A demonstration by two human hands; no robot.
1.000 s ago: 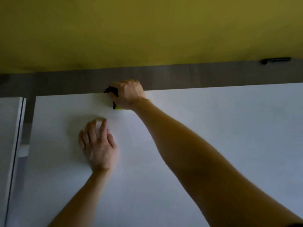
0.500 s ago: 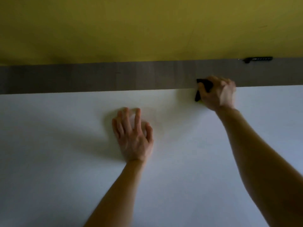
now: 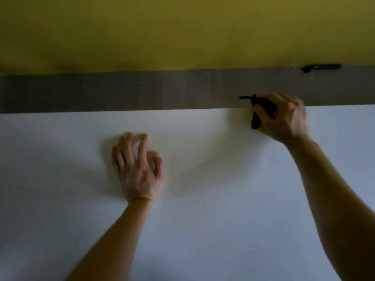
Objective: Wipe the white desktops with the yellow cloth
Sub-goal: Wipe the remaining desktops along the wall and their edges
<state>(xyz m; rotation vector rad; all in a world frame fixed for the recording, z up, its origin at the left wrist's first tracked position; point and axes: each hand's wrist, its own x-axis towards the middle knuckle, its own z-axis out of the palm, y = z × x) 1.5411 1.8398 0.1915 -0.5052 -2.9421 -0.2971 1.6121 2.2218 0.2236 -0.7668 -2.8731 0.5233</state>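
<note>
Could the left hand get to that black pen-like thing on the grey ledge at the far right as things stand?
Probably not easily. The left hand rests on the white desktop, and the right hand, gripping the cloth, sits between it and the black object.

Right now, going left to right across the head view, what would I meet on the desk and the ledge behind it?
Left hand resting on the white desktop → cloth → right hand gripping it → slim black object on the grey ledge, far right.
</note>
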